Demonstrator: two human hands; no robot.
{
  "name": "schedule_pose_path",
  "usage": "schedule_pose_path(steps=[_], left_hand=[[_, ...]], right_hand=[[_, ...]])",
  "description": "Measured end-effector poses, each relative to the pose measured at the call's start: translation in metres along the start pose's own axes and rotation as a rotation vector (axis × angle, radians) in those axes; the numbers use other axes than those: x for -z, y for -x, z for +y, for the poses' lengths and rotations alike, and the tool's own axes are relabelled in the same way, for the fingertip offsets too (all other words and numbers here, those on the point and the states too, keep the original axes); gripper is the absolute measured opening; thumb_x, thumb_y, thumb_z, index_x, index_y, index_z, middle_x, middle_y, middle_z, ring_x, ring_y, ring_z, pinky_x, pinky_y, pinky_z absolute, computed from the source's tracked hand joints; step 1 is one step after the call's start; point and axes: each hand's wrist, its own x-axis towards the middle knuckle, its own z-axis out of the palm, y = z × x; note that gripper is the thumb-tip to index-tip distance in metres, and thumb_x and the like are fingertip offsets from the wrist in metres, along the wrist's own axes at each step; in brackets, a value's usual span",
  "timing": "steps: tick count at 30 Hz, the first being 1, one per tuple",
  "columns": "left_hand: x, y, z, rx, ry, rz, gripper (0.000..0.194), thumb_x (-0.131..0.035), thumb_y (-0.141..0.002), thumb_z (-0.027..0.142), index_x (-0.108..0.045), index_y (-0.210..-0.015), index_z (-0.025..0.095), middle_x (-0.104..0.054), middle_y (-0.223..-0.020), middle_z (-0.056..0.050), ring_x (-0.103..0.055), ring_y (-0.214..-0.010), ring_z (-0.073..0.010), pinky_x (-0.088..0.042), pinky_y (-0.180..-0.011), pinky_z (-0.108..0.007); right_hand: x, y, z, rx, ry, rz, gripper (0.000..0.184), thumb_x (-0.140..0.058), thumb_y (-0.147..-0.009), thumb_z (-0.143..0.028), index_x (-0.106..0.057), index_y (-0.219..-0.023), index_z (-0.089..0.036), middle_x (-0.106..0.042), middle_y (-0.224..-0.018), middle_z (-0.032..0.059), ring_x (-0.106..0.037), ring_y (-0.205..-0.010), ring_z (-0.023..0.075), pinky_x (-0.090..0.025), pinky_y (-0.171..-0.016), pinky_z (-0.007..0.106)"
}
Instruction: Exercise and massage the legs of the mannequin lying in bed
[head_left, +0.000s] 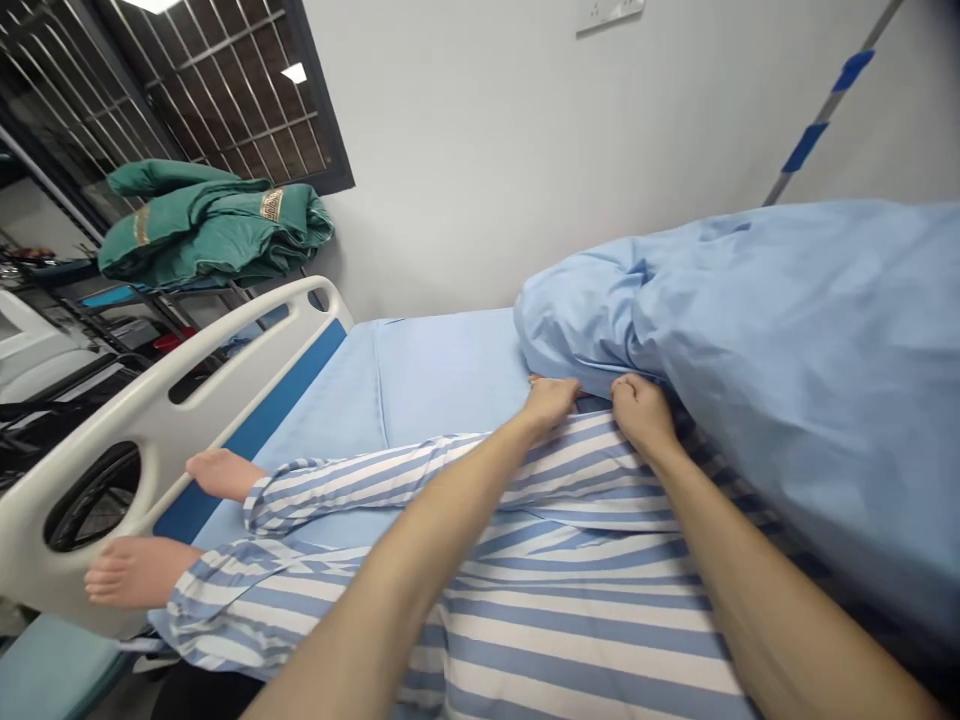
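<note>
A thick light-blue quilt (787,330) is bunched up over the upper body of a figure lying on the bed. My left hand (553,402) is closed at the quilt's lower edge, just above the figure's far leg. Close to its right, my right hand (643,408) is curled into a fist on the same edge; the fingertips of both hands are hidden. Below my arms lie blue-and-white striped trousers (585,600) on the figure's legs. Two bare feet (142,572), which look like a manikin's, stick out at the left.
A blue sheet (442,370) covers the mattress. The cream bed-end board (172,410) stands at the left. Beyond it, green folded padded clothing (217,225) is piled near a barred window (225,80). A pole with blue clamps (829,105) leans at the back right against the wall.
</note>
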Motion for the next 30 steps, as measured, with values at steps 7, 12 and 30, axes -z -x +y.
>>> schedule_pose_path(steps=[7,12,30], left_hand=[[0.218,0.103,-0.078,0.091,-0.296,0.313,0.033,-0.037,-0.076,0.036,-0.036,-0.048,0.019,-0.033,-0.045,0.005,-0.032,-0.047,-0.0091,-0.026,-0.049,-0.023],[0.315,0.18,-0.151,0.16,-0.442,0.531,0.033,-0.037,-0.076,0.033,-0.028,-0.047,0.02,-0.029,-0.046,0.004,-0.031,-0.052,-0.0106,-0.024,-0.053,-0.024],[0.329,0.191,-0.204,0.237,-0.542,0.538,0.031,-0.036,-0.084,0.029,-0.062,-0.072,0.02,-0.067,-0.079,-0.008,-0.056,-0.074,-0.0178,-0.034,-0.064,-0.025]], right_hand=[[0.002,0.005,-0.008,-0.067,0.059,-0.047,0.016,-0.037,-0.073,-0.018,-0.042,-0.058,-0.022,-0.049,-0.057,0.0045,-0.041,-0.056,0.0161,-0.029,-0.059,0.032],[-0.001,0.002,-0.012,-0.091,0.167,-0.075,0.016,-0.043,-0.07,-0.018,-0.046,-0.055,-0.024,-0.052,-0.059,0.0055,-0.04,-0.054,0.017,-0.026,-0.057,0.033],[-0.229,0.19,-0.326,0.157,-0.536,-0.556,0.015,-0.042,-0.069,-0.027,-0.045,-0.057,-0.02,-0.042,-0.053,-0.0039,-0.039,-0.053,0.0118,-0.031,-0.053,0.023]])
